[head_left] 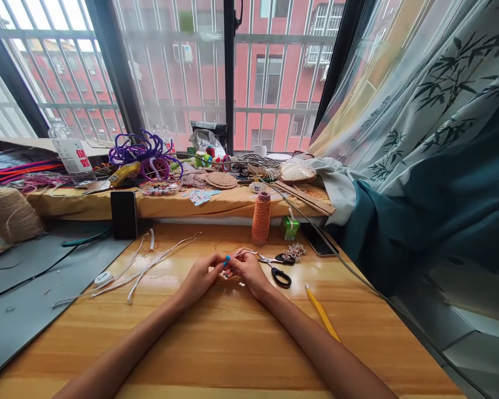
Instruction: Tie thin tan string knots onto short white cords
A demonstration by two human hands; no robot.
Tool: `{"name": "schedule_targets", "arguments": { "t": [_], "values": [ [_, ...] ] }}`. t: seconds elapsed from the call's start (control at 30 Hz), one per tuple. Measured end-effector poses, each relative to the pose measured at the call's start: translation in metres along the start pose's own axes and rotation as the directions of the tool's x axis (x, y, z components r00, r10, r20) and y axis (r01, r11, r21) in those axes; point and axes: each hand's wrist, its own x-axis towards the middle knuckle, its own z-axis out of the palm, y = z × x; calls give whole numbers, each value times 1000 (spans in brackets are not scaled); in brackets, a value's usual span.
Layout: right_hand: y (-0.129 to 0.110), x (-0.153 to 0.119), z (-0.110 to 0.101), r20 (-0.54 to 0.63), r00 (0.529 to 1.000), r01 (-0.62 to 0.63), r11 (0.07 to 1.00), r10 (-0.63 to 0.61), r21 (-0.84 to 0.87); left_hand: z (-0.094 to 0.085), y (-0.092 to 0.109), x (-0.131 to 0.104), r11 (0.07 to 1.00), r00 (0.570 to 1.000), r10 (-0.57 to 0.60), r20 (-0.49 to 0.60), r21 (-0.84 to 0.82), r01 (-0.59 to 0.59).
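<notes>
Bare forearms (143,335), left hand (203,271) and right hand (249,270) pinching white cord (250,252), a length showing beyond right hand

A home, with a corner given over to handicraft, is suggested. The window (229,83) is fitted with metal bars (274,110) and hung at the right with a leaf-patterned curtain (449,83); a pink building (243,72) is seen outside. The far ledge, covered in yellow cloth (178,208), is crowded with purple cords (162,167), while scissors (270,260) and orange thread (261,219) are kept on the wooden table (233,343).
</notes>
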Motion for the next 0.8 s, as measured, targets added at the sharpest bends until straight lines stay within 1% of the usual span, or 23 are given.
{"name": "schedule_targets", "arguments": {
  "t": [0.17, 0.27, 0.43, 0.57, 0.7, 0.8],
  "values": [
    [-1, 0, 1, -8, 1000, -10, 1000, 10, -9, 0, -5, 1, 995, 999, -34, 8, -92, 35],
    [-1, 0, 1, -9, 1000, -5, 1000, 4, -12, 0, -7, 2, 981, 998, -66, 23, -180, 69],
    [-1, 1, 0, -44, 999, 12, 1000, -11, 29, 1, -8, 5, 920, 986, -156, 50, -357, 164],
    [-1, 2, -1, -27, 999, -16, 997, 18, 76, 1, -7, 5, 869, 974, -214, 67, -441, 222],
    [-2, 2, -1, -42, 999, -29, 997, 32, 70, 2, -9, 5, 838, 972, -224, 69, -495, 229],
    [-3, 0, 0, -74, 997, -30, 997, 35, 72, 4, -10, 6, 873, 981, -194, 31, -450, 187]
  ]
}}
